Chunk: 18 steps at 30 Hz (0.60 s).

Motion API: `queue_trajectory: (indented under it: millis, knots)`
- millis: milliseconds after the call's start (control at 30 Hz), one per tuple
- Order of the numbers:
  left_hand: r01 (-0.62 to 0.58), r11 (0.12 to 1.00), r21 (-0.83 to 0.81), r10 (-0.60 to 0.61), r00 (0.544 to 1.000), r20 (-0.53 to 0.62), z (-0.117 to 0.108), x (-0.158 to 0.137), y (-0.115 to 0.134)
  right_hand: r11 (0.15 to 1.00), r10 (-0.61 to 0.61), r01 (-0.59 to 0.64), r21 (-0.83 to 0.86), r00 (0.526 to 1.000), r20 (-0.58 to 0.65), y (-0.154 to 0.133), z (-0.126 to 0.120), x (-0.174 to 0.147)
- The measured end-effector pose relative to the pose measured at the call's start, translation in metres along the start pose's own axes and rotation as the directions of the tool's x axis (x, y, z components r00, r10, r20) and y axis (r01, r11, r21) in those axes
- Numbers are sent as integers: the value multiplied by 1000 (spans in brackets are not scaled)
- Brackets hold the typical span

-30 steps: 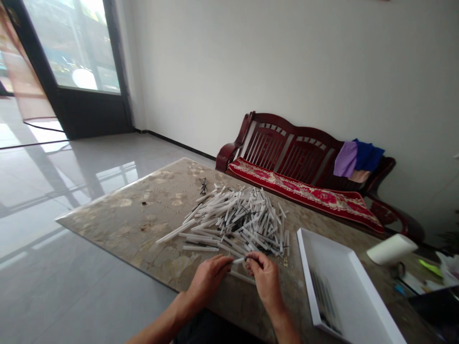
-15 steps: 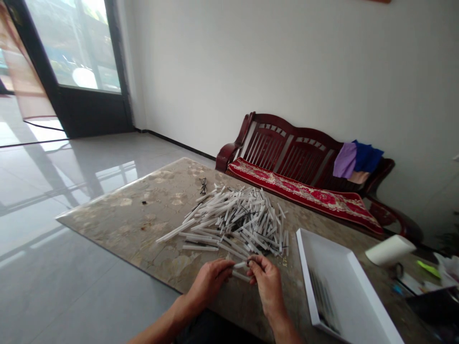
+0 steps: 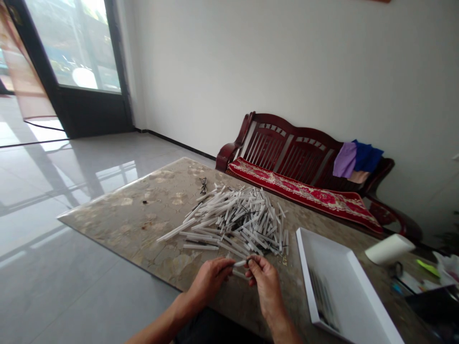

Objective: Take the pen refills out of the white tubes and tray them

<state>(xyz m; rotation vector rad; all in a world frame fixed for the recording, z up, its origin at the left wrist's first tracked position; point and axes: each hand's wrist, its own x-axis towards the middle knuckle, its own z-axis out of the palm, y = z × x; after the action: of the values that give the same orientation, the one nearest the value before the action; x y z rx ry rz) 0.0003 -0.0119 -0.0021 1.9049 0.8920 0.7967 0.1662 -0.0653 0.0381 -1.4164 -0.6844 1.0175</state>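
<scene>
Near the table's front edge, my left hand pinches the left end of a slim white tube. My right hand has thumb and fingertips closed on the tube's other end, where a small dark part shows. A second white tube runs just below, also between the two hands; the fingers hide its ends. Just beyond my hands lies a heap of white tubes, mixed with thin dark pieces, on the patterned table.
To the right is a shallow white tray with several thin dark sticks along its left side. Past it lie a white roll and clutter. Glasses rest behind the heap. A wooden bench stands beyond the table.
</scene>
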Motion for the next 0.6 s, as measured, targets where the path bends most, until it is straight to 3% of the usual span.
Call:
queue_trajectory:
  millis: [367, 600]
  knots:
    - [45, 998, -48, -43, 999, 32, 0, -2, 1, 998, -60, 59, 25, 998, 31, 3, -3, -4]
    - [99, 987, -127, -96, 995, 32, 4, -3, -2, 986, -98, 108, -130, 992, 80, 5, -4, -3]
